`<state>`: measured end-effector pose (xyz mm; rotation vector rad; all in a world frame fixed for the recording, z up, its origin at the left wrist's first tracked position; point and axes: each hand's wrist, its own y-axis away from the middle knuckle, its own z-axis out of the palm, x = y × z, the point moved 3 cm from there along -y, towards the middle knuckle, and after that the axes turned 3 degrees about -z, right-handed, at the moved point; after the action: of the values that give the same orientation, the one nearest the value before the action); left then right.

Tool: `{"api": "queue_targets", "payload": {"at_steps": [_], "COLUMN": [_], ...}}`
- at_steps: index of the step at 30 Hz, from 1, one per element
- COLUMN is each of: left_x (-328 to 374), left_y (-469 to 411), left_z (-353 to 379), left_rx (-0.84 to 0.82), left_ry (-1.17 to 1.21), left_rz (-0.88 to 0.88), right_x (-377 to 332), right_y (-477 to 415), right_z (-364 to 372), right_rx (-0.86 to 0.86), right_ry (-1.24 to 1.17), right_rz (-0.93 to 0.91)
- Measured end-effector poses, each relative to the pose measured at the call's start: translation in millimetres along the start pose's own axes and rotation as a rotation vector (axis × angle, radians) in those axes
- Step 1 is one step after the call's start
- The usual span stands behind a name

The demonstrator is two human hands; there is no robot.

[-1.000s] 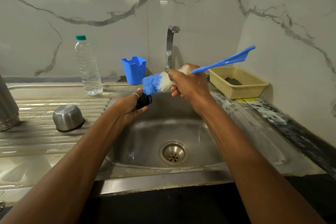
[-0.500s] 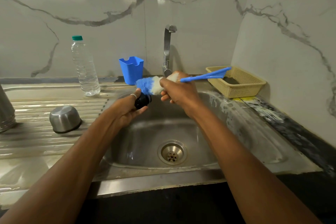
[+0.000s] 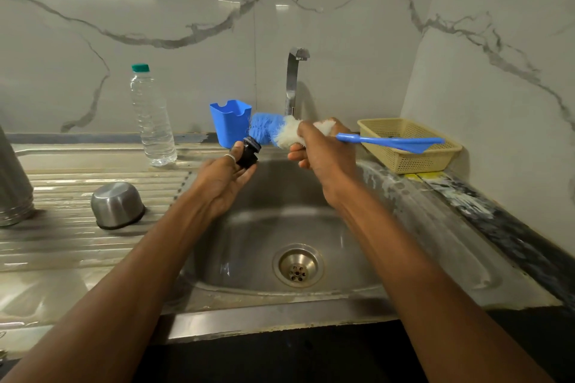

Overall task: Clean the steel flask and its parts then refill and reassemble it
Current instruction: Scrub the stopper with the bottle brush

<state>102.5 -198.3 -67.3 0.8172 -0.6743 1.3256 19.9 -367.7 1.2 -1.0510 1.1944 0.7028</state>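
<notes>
Over the sink (image 3: pixel 280 317), the left grip (image 3: pixel 227 174) pinches the black stopper (image 3: pixel 249 152). The right grip (image 3: pixel 323 149) is curled round the brush (image 3: pixel 267 130), bristles against it. A hard scrub could knock the stopper loose.

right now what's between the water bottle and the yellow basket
Head view: a blue cup, then the steel tap; the held brush crosses in front.

Left hand (image 3: pixel 224 177) and right hand (image 3: pixel 323 152) over the sink (image 3: pixel 311 221)

The stopper (image 3: pixel 248 152) sits in the left fingers (image 3: pixel 245 172), with the brush (image 3: pixel 270 130) head just above it. The handle runs right from the right fingers (image 3: pixel 298 156) toward the basket (image 3: pixel 410 162). Behind the fingers: cup (image 3: pixel 230 121), tap (image 3: pixel 294 81). To their left: bottle (image 3: pixel 152 121), lid (image 3: pixel 116 205), flask (image 3: pixel 12 183).
</notes>
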Motion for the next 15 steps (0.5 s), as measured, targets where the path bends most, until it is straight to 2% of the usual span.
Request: {"api": "queue_targets", "payload": {"at_steps": [5,10,15], "left_x": [-11.7,-0.4,-8.1], "left_y": [0.5,-4.1,2.2], "left_z": [9.2,-4.1,6.5], "left_rx": [-0.017,0.121,0.068], "left_ry": [-0.002,0.064,-0.083], "left_rz": [-0.007,0.032,0.005], "right_x": [15.0,3.9,4.6], "right_y": [3.9,5.2,7.9], "right_z": [14.6,4.9,8.5], "right_rx": [-0.013,0.015,0.001], "right_ry": [0.112,0.078,0.087], "right_rz": [-0.033,-0.030,-0.025]}}
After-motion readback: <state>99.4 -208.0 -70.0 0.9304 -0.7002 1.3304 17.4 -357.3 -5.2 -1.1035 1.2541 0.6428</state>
